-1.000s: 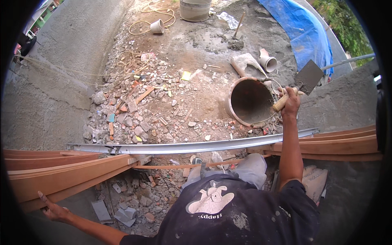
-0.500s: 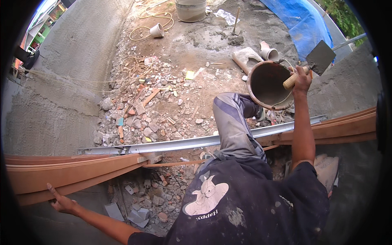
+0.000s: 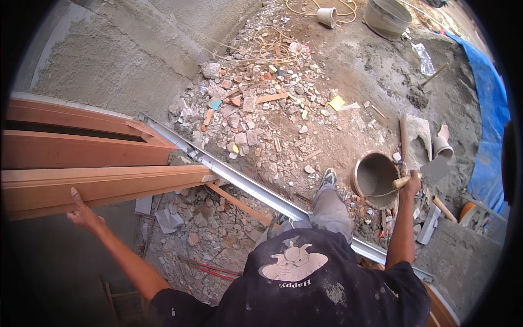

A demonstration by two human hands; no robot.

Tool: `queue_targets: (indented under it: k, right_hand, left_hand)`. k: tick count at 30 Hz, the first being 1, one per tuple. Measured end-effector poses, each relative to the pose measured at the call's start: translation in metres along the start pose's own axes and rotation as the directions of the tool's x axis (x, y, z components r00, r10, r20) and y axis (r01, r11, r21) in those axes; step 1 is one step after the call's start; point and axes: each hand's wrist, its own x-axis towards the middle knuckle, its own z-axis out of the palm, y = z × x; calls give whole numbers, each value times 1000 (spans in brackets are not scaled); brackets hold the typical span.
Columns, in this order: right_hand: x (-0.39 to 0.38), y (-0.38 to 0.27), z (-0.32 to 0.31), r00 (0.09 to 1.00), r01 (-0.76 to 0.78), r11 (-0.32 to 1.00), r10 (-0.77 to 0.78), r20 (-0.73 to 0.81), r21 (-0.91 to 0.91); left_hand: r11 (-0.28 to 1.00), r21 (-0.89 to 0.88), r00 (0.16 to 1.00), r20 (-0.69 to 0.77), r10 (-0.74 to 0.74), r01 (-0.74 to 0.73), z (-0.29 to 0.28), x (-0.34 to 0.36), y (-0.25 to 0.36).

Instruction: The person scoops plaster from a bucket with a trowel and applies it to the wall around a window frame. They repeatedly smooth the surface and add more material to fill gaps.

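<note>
My left hand (image 3: 87, 211) grips the lower edge of a brown wooden frame (image 3: 109, 186), thumb on its face and fingers partly hidden behind it. In my right hand (image 3: 412, 184) is a trowel (image 3: 402, 182), held by its pale wooden handle, with the flat grey blade pointing away to the right. A thin handle runs from the bucket (image 3: 357, 182) up to this same hand. The bucket hangs just left of the hand, its open mouth facing me and its inside coated grey.
A metal channel (image 3: 250, 193) crosses at my legs. Beyond lie broken bricks and rubble (image 3: 248, 122), a hose (image 3: 297, 12), a large tub (image 3: 385, 22) and wet mortar (image 3: 376, 60). Blue sheeting (image 3: 490, 136) edges the right side. Red-handled cutters (image 3: 215, 271) lie below the channel.
My view has turned left and my body has shifted along the channel. The bucket and trowel now sit lower and closer to the ground. My left hand stays on the frame.
</note>
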Motion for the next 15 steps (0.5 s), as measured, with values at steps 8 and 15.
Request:
queue_targets:
  k: [8, 15]
  right_hand:
    - [69, 135, 49, 942, -306, 924, 329, 71, -229]
    - [105, 128, 66, 933, -125, 830, 285, 221, -543]
  left_hand:
    - [910, 363, 979, -92, -180, 201, 3, 1, 21]
    - [799, 528, 958, -143, -250, 288, 2, 5, 24]
